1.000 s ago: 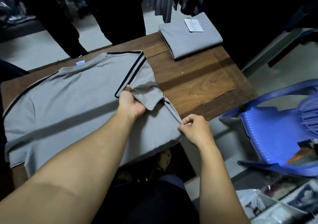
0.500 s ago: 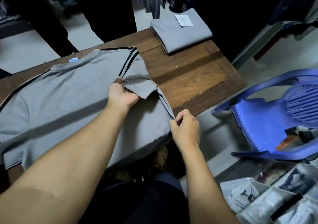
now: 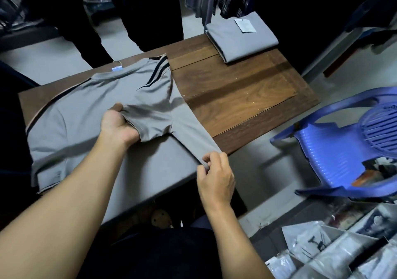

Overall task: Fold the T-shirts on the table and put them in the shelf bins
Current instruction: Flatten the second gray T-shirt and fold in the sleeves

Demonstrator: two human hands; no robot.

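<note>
Lying flat on the table (image 3: 36,98), collar far from the person: grey T-shirt (image 3: 86,132). Left hand (image 3: 118,124) grips the sleeve (image 3: 154,120), fingers curled under it; right hand (image 3: 214,175) pinches the side edge near the hem. Lifted flap runs near-to-far; fold likely goes leftward.

A grey T-shirt (image 3: 86,128) with black shoulder stripes is spread across the left part of a wooden table (image 3: 247,98), and its lower portion is draped over the near edge. The right sleeve is gripped by the left hand (image 3: 117,126) and held folded over the body of the shirt. The shirt's right side is pinched by the right hand (image 3: 214,175) just off the near edge, and the cloth between the hands is drawn taut. A folded grey T-shirt (image 3: 238,40) bearing a white tag (image 3: 245,25) is seen at the far right corner. A blue plastic chair (image 3: 335,150) is placed beside the right edge.
</note>
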